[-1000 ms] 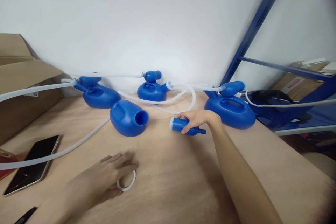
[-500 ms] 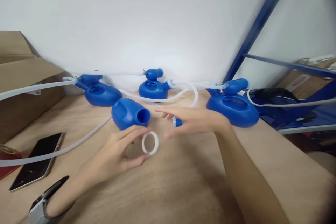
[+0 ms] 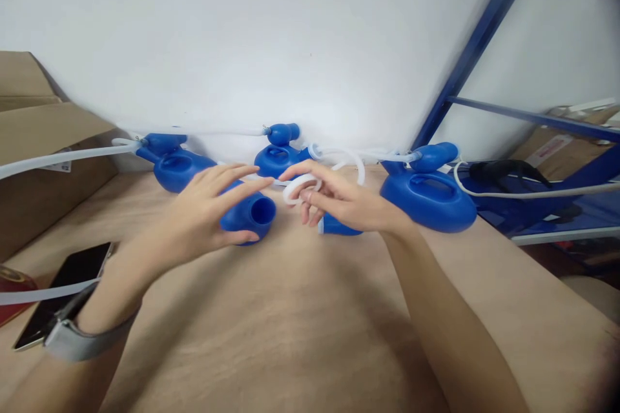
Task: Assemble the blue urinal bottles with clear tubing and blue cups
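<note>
Between the thumb and fingers of my right hand (image 3: 341,200) is a white plastic ring (image 3: 289,193), tilted above the table. My left hand (image 3: 208,210) has its fingers apart and holds nothing; it hovers over a blue plastic jug (image 3: 252,218) lying on its side. The jug's round mouth faces right and toward me, while its back part is hidden by the hand. Under my right hand a blue cylindrical piece with a pale rim (image 3: 339,226) lies on the table, partly covered.
Against the wall stand blue jugs at left (image 3: 169,171), middle (image 3: 277,158) and right (image 3: 429,200), with white hoses (image 3: 62,158). A cardboard box (image 3: 53,135) and a phone (image 3: 62,290) are on the left. A blue metal rack (image 3: 477,51) borders the right side.
The white ring has passed from my left hand to my right. My left hand has let go, opened and moved up over the jug.
</note>
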A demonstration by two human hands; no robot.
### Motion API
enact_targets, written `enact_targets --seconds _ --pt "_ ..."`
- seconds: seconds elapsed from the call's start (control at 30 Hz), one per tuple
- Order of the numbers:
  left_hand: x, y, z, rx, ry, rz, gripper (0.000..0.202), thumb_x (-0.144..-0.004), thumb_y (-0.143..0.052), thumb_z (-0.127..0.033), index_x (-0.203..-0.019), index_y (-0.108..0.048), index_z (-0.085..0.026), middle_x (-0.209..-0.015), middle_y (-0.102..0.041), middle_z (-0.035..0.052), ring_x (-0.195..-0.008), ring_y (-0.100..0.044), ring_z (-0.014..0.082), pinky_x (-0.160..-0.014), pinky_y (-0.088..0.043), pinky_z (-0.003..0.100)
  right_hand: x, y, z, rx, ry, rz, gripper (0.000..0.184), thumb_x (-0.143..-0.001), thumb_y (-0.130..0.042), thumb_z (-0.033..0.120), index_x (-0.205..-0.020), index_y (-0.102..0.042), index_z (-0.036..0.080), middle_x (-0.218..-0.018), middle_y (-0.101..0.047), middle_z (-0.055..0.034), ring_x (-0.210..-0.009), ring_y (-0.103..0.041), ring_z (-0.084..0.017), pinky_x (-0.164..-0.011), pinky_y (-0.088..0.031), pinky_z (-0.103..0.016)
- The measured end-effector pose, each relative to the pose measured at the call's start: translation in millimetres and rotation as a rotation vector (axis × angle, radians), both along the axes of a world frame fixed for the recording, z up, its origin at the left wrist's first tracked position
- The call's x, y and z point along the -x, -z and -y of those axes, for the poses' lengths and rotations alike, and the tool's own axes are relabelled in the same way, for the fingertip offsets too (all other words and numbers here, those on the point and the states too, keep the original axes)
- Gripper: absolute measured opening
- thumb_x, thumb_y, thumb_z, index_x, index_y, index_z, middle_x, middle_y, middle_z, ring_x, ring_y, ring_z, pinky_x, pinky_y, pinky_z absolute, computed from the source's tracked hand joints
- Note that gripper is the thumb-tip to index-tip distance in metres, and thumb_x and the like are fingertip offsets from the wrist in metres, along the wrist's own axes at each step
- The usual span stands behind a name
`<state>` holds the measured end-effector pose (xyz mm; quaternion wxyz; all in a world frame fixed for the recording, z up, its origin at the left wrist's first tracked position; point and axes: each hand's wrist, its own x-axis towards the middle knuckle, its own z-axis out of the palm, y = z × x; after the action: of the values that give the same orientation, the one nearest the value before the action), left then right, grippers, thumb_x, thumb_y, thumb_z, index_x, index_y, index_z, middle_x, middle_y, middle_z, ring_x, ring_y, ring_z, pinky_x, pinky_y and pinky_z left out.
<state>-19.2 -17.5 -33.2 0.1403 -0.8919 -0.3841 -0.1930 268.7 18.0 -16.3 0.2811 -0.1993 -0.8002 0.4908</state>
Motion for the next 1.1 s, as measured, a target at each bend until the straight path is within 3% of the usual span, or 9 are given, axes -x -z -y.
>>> enact_targets --seconds 0.07,0.17,0.27,0.4,0.47,0.67,0.83,0.93,1.1 --pt "21 7.0 -21 0.171 -0.116 -0.071 0.083 -0.082 -0.071 -0.066 -0.152 -0.05 -0.027 -0.159 -0.046 0.0157 -0.143 -0.044 0.0416 -0.111 -0.044 0.056 -7 0.1 -4 0.043 0.071 -0.045 0.03 -0.1 -0.055 0.029 -0.13 -0.052 0.029 -0.1 -0.063 0.0004 -0.072 -0.068 -0.012 -0.066 -0.061 -0.027" --pt "33 22.5 -46 0.373 -0.27 -0.138 0.076 -0.082 -0.065 -0.072 -0.146 -0.058 -0.03 -0.156 -0.049 0.0138 -0.143 -0.043 0.0427 -0.112 -0.041 0.057 -11 4.6 -11 0.061 0.129 -0.069 0.048 -0.092 -0.069 0.034 -0.135 -0.048 0.032 -0.097 -0.061 0.0016 -0.07 -0.066 -0.013 -0.059 -0.058 -0.026" --pt "17 32.1 -55 0.296 -0.266 -0.126 0.064 -0.089 -0.055 -0.074 -0.137 -0.066 -0.034 -0.139 -0.059 0.0126 -0.129 -0.054 0.038 -0.113 -0.038 0.057 -4 13.3 -17 0.003 0.227 -0.07 0.071 -0.077 -0.085 0.036 -0.137 -0.047 0.033 -0.089 -0.059 0.0036 -0.069 -0.062 -0.014 -0.06 -0.053 -0.026" --pt "-17 38.3 -49 0.085 -0.369 -0.161 0.073 -0.087 -0.051 -0.08 -0.127 -0.073 -0.023 -0.122 -0.062 0.0198 -0.114 -0.058 0.0413 -0.096 -0.047 0.053 10 23.7 -21 -0.133 0.423 0.012 0.052 -0.075 -0.083 0.034 -0.117 -0.053 0.027 -0.067 -0.05 0.0092 -0.061 -0.054 -0.013 -0.059 -0.044 -0.026" --pt "-27 40.5 -44 0.077 -0.402 -0.169 0.075 -0.089 -0.046 -0.081 -0.124 -0.073 -0.021 -0.117 -0.065 0.0202 -0.112 -0.06 0.0412 -0.091 -0.049 0.049 15 26.6 -20 -0.186 0.494 0.097 0.045 -0.077 -0.078 0.032 -0.115 -0.053 0.027 -0.064 -0.047 0.0105 -0.058 -0.051 -0.013 -0.059 -0.041 -0.027" --pt "-13 31.1 -44 0.316 -0.328 -0.139 0.072 -0.093 -0.04 -0.078 -0.138 -0.066 -0.028 -0.116 -0.073 0.0112 -0.1 -0.07 0.033 -0.079 -0.051 0.037 12 34.8 -23 -0.359 0.518 0.403 0.025 -0.095 -0.056 0.042 -0.112 -0.057 0.024 -0.09 -0.062 0.0007 -0.08 -0.06 -0.02 -0.073 -0.044 -0.033" --pt "1 26.0 -47 0.383 -0.282 -0.078 0.074 -0.09 -0.044 -0.08 -0.136 -0.068 -0.029 -0.121 -0.075 0.0098 -0.108 -0.07 0.0336 -0.087 -0.052 0.038 11 48.2 -31 -0.292 0.335 0.434 0.048 -0.099 -0.052 0.054 -0.138 -0.052 0.026 -0.126 -0.069 -0.0088 -0.111 -0.066 -0.03 -0.095 -0.049 -0.045" --pt "1 28.2 -48 0.424 -0.269 -0.015 0.074 -0.088 -0.047 -0.081 -0.136 -0.068 -0.029 -0.123 -0.076 0.0089 -0.107 -0.072 0.0335 -0.089 -0.053 0.038 12 56.7 -35 -0.265 0.236 0.378 0.06 -0.097 -0.055 0.058 -0.149 -0.048 0.03 -0.155 -0.052 -0.0087 -0.143 -0.048 -0.034 -0.117 -0.037 -0.052" --pt "5 27.2 -53 0.515 -0.221 0.076 0.077 -0.074 -0.068 -0.079 -0.131 -0.072 -0.027 -0.122 -0.077 0.0069 -0.104 -0.073 0.0321 -0.088 -0.055 0.035 15 61.8 -38 -0.228 0.237 0.322 0.068 -0.095 -0.059 0.059 -0.155 -0.044 0.03 -0.155 -0.053 -0.0091 -0.138 -0.053 -0.033 -0.117 -0.039 -0.051"
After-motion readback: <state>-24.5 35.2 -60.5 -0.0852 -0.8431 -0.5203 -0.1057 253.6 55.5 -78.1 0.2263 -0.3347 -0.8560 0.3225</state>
